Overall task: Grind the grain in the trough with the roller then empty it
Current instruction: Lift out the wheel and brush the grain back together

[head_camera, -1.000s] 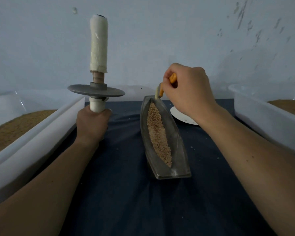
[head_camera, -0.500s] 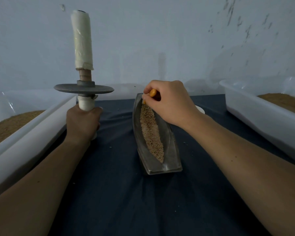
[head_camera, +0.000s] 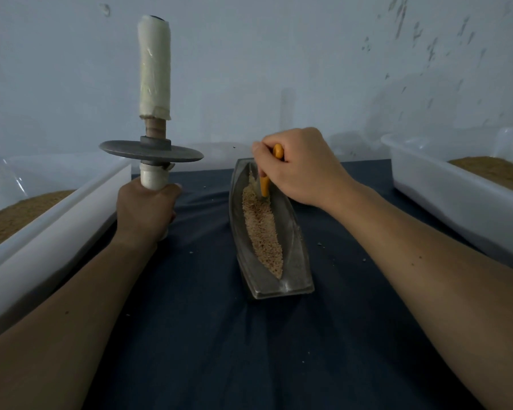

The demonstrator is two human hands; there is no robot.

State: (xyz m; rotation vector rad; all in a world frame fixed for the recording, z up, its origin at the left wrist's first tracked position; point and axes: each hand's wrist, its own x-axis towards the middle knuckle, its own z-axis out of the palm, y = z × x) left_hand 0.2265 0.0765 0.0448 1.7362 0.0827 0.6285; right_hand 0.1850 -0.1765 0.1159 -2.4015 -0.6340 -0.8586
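Observation:
A boat-shaped metal trough (head_camera: 293, 247) lies lengthwise on the dark blue cloth, with a strip of pale grain (head_camera: 262, 232) along its bottom. My right hand (head_camera: 301, 165) grips an orange-handled tool (head_camera: 265, 182) whose tip is in the grain at the trough's far end. My left hand (head_camera: 145, 207) grips the lower white handle of the roller (head_camera: 151, 150), a grey metal disc on a white-wrapped axle. The roller is held upright, to the left of the trough and clear of it.
A white tub (head_camera: 57, 220) holding brown grain runs along the left. Another white tub (head_camera: 444, 184) with brown grain stands at the right. A few stray grains lie on the cloth (head_camera: 205, 335). A pale wall rises behind.
My right hand came down from above the trough's far end, bringing the orange tool's tip into the grain. My left hand still holds the roller upright.

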